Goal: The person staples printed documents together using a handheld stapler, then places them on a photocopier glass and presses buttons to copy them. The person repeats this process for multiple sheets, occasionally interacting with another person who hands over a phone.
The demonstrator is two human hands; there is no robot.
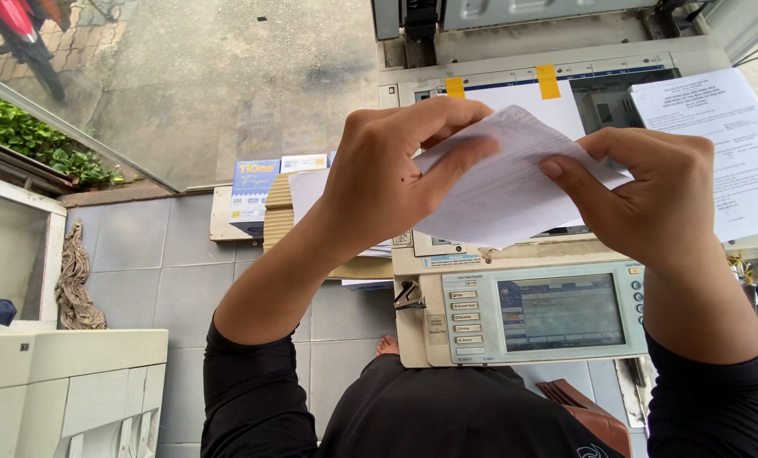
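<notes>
We hold a small stack of white sheets (502,182) between both hands, above the open glass of the copier (565,102). Our left hand (387,174) pinches the left edge, thumb over and fingers curled on top; our right hand (659,199) clamps the right corner, thumb (565,174) pressed on the upper sheet. The hands are apart, joined only by the paper.

The stack looks fanned and bent in the middle, so we judge that a sheet could slide loose and drop toward the control panel (548,314) just below our wrists, or onto the tiled floor (167,263) beyond our left arm. A tighter pull from either hand might crease or tear the top page. The loose printed page (727,144) just past our right hand lies close enough to be brushed aside.
</notes>
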